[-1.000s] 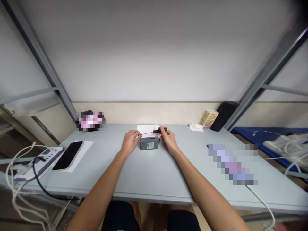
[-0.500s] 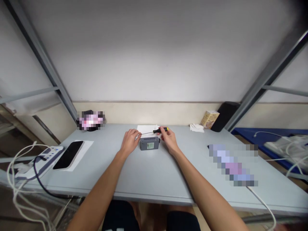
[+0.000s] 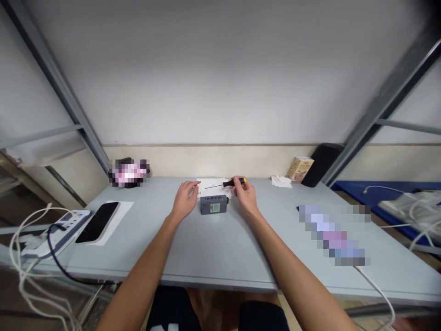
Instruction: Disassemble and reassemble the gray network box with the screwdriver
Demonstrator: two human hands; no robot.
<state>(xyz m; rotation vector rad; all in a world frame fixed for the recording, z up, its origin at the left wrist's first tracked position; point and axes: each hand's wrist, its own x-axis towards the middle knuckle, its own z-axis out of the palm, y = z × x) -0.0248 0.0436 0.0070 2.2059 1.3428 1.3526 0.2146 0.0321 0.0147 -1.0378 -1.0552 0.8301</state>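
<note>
My right hand [image 3: 245, 195] is closed round a screwdriver [image 3: 234, 182] with a black handle and a yellow end. Its thin shaft points left over a white sheet of paper [image 3: 208, 182], and the tip is clear of my other hand. On the left, my left hand [image 3: 186, 198] has its thumb and fingers apart, with nothing visible between them. A dark grey box [image 3: 213, 205] with vent slots and a pale label stands on the table between my hands. Tiny dark specks show on the paper near my left fingertips, too small to name.
A phone [image 3: 98, 223] lies on paper at the left, beside a power strip [image 3: 57, 234] with looping cables. At the back right are a crumpled tissue [image 3: 281, 181], a small carton [image 3: 299, 169] and a black speaker-like object [image 3: 322, 164]. Blurred-out items lie at both sides.
My left fingers have come away from the screwdriver tip and opened. My right hand has lifted the screwdriver slightly up and to the right. The grey box stays in place.
</note>
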